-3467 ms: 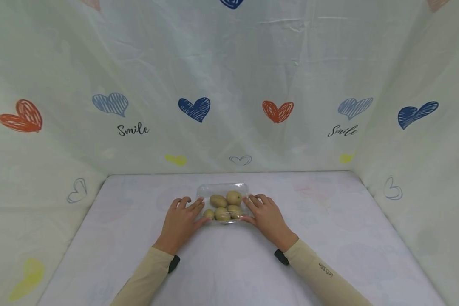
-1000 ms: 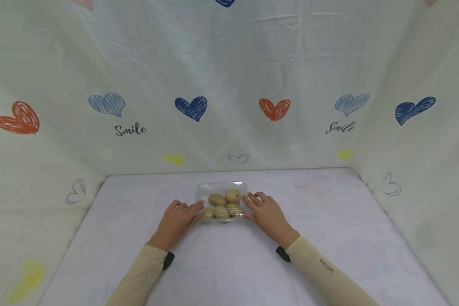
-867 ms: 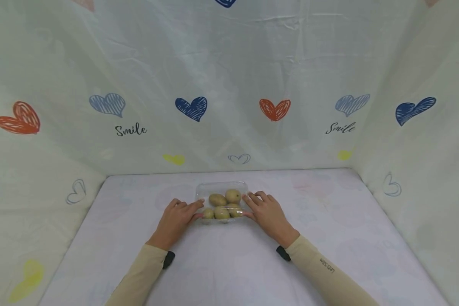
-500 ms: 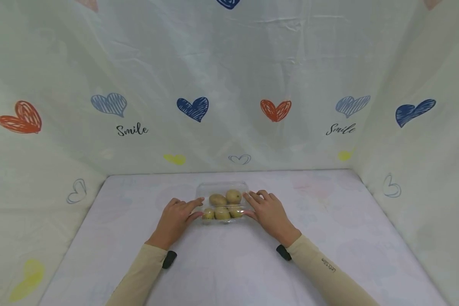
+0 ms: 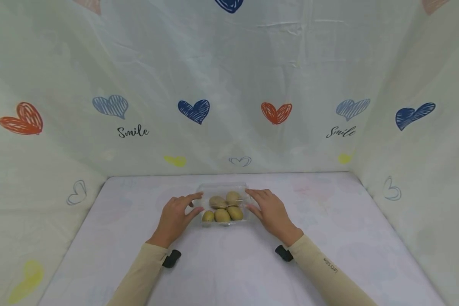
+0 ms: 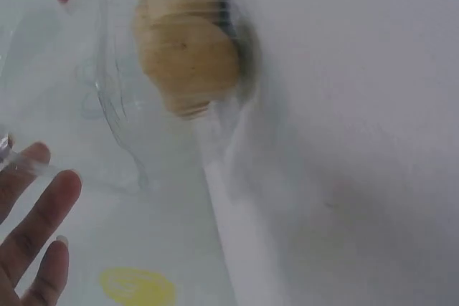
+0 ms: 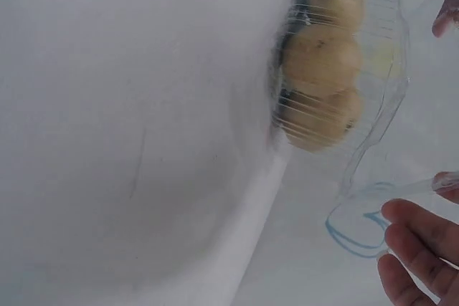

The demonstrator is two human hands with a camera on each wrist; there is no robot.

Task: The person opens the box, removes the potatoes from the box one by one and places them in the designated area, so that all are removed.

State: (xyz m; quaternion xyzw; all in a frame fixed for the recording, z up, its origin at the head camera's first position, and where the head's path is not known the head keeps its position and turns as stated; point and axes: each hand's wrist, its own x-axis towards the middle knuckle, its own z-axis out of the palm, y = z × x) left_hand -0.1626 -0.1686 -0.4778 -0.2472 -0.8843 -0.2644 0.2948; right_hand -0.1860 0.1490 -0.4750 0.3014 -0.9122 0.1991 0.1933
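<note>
Head cam: my L arm (image 5: pixel 137 276) & R arm (image 5: pixel 329 272) reach fwd, both sleeved to the wrist, angled in twd each other. L hand (image 5: pixel 173 217) & R hand (image 5: pixel 273 214) apart, roughly mirrored, backs up; each w/ thumb & idx fwd in a wide pinch. L wrist cam: L fingers (image 6: pixel 41 218) fanned. R wrist cam: R fingers (image 7: pixel 423 226) closer tog., sl. bent.

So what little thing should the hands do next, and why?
I'd probably tip the clear lid farther back. The left hand and right hand hold its sides, and its front edge looks raised, but it seems to hang over the back tan pieces, so they may be hard to reach.
</note>
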